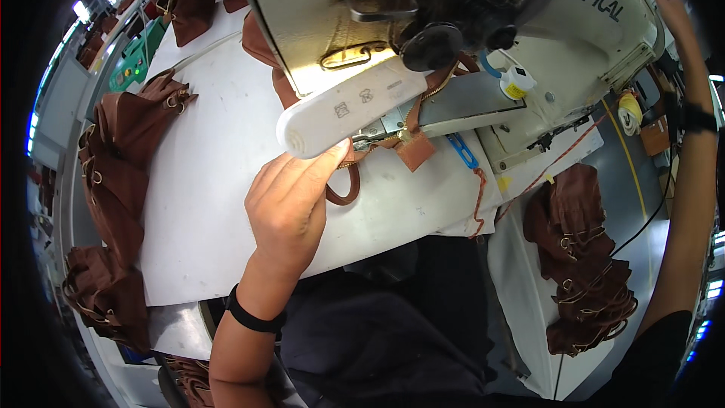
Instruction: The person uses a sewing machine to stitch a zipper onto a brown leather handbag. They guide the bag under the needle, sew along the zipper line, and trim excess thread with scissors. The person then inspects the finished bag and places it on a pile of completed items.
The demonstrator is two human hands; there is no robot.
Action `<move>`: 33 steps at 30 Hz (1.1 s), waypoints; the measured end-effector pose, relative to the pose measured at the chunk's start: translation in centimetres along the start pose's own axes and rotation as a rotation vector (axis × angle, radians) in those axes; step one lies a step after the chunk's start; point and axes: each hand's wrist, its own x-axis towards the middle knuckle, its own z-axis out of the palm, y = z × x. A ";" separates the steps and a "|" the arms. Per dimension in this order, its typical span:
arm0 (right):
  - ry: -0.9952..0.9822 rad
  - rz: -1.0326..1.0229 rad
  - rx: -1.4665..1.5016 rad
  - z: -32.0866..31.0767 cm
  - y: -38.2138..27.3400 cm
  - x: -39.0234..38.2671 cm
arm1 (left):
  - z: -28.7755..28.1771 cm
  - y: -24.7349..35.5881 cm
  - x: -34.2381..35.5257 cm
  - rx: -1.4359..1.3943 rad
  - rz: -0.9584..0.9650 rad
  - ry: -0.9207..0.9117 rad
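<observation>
Head view: the left hand (291,208) lies flat and unclenched on the white worktop (204,204), its fingertips touching the brown leather strap piece (411,149) under the sewing machine (453,30). The leather looks soft, light and floppy, best pinched near its stitched edge. The right hand (668,4) reaches up onto the machine's far end; its grip cannot be told.

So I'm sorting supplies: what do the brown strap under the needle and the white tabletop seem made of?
The brown strap piece looks like leather or faux leather: matte, stiff, folded, clean cut edges. The white tabletop looks like smooth laminate or painted board, with a faint sheen and scuffs; exact material unclear.
</observation>
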 end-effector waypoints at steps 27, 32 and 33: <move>0.502 0.306 0.606 9.1 -2.0 -10.3 | -0.1 0.4 -0.1 0.043 -0.029 0.001; 0.415 0.586 0.969 8.6 -2.1 -12.9 | -0.3 0.0 -0.1 0.049 0.009 0.003; 0.393 0.525 0.866 7.6 -3.7 -12.5 | -0.5 0.0 -0.3 0.056 -0.003 -0.009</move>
